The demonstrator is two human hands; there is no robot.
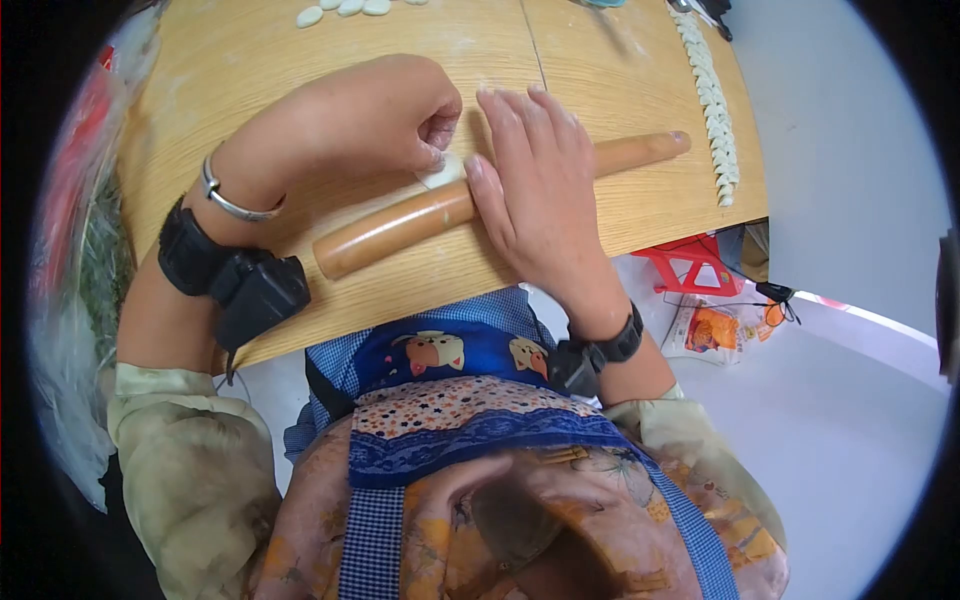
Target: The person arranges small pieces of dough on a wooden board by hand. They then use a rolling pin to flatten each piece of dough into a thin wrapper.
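A wooden rolling pin (395,232) lies slantwise across the table near its front edge. My right hand (543,175) rests flat on the pin's middle, its fingers stretched out beyond it and dusted with flour. Just behind the pin is a small white dough wrapper (441,171), partly covered by the pin and my fingers. My left hand (425,120) is curled, with thumb and fingertips closed on the wrapper's edge.
Several flattened dough pieces (349,7) lie at the table's far edge. A long row of small white folded dough pieces (709,110) runs along the right side of the wooden table (280,330). Plastic bags (75,250) stand at the left; a red plastic item (690,262) is below right.
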